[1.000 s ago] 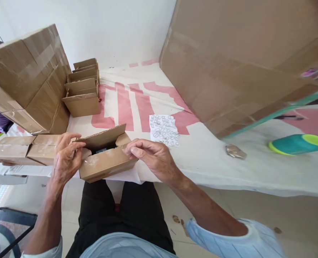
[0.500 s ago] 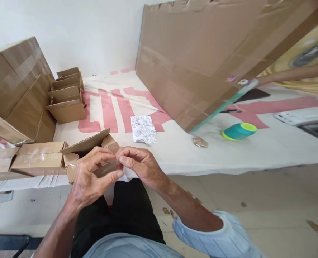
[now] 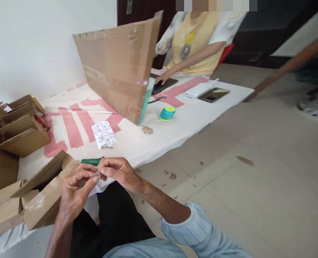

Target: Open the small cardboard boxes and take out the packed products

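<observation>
My left hand (image 3: pixel 76 190) and my right hand (image 3: pixel 121 173) meet above my lap at the table's front edge. Thumb and fingertips are pinched together on both; a tiny pale piece seems to sit between them, too small to name. Just behind the fingers lies a dark green, rod-like object (image 3: pixel 90 161), partly hidden. An open cardboard box (image 3: pixel 47 199) stands beside my left hand, its flap raised. Farther back on the cloth is a white sheet (image 3: pixel 104 134) covered with small grey ring-like shapes; I cannot tell whether they are printed or loose pieces.
Several open small boxes (image 3: pixel 24 138) stand at the left. A large cardboard panel (image 3: pixel 115 68) rises across the table. Beyond it, another person's hand (image 3: pixel 164 77) rests on a dark laptop-like device. A teal cylinder (image 3: pixel 167 114), a small brown packet (image 3: pixel 147 130) and a phone (image 3: pixel 214 95) lie rightward.
The view has swung right, bringing the other person and more floor into sight. My left thumb and fingers have closed together near the right fingertips. The green object now shows behind them.
</observation>
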Available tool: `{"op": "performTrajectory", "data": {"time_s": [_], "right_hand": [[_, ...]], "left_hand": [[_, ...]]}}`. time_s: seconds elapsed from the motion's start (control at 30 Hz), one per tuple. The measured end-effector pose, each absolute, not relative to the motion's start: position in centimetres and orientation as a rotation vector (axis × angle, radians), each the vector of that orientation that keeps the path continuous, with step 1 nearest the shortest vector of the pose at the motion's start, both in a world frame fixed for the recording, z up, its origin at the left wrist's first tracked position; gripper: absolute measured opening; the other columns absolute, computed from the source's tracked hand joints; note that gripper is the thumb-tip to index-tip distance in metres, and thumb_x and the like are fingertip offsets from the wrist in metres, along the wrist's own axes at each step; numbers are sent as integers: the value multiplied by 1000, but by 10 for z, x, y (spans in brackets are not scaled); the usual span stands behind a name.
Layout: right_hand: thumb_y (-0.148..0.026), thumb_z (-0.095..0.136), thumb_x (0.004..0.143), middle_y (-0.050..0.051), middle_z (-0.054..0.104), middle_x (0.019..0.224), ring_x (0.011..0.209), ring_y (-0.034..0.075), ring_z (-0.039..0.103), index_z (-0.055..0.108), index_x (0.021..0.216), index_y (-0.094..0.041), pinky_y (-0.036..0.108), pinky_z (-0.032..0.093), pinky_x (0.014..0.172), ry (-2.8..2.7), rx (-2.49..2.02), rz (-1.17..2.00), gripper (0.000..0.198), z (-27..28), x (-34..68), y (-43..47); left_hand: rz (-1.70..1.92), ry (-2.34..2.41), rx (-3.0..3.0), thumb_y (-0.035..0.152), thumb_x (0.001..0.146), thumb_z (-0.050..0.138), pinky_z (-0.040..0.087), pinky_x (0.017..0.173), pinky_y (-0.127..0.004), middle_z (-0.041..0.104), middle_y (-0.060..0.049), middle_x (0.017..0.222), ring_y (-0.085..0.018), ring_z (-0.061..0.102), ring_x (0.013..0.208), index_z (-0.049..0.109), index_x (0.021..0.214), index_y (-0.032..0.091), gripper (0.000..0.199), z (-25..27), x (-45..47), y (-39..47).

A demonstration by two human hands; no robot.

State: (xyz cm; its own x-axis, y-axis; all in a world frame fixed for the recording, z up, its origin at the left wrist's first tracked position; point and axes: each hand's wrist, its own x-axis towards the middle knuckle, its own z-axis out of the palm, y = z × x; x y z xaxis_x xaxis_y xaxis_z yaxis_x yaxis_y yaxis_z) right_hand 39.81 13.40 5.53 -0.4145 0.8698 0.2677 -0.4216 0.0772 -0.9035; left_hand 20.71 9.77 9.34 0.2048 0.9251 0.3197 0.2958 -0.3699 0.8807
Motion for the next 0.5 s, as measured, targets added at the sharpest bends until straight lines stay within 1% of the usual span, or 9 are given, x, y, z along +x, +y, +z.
{"op": "performTrajectory", "data": {"time_s": [0.13,0.23,0.37,0.43,0.5], "right_hand": [[-62,73,92,3,68,77,70,16,61,71,80,-20,32,55,69,-1179,-612,1462,43,23,432,151],[-59,69,93,2,67,78,72,16,60,68,81,-20,31,53,70,-1106,-785,1267,41,-10,461,170],[-49,64,95,-1,61,74,70,15,55,64,81,-20,29,46,69,-1133,-1004,1013,32,-49,491,191],[-43,59,97,-2,59,74,69,15,53,63,83,-21,29,44,68,-1211,-1037,923,27,-61,500,195],[-37,55,99,-1,58,76,70,15,53,61,83,-22,29,44,69,-1298,-1027,832,23,-68,503,195]], "left_hand": [[1103,1188,1900,37,95,77,61,71,-33,78,-8,95,-23,75,87,80,81,23,20,72,239,131],[1019,1294,2008,30,93,75,59,67,-29,79,-7,94,-21,75,85,80,85,23,12,58,266,165],[952,1300,2126,27,88,73,58,64,-28,79,-7,95,-19,74,79,80,91,20,10,39,304,226],[898,1286,2214,24,87,74,59,67,-30,79,-7,95,-19,74,77,79,92,19,9,29,325,257],[805,1253,2315,22,87,75,61,71,-33,79,-8,98,-19,73,77,79,95,18,10,20,348,285]]}}
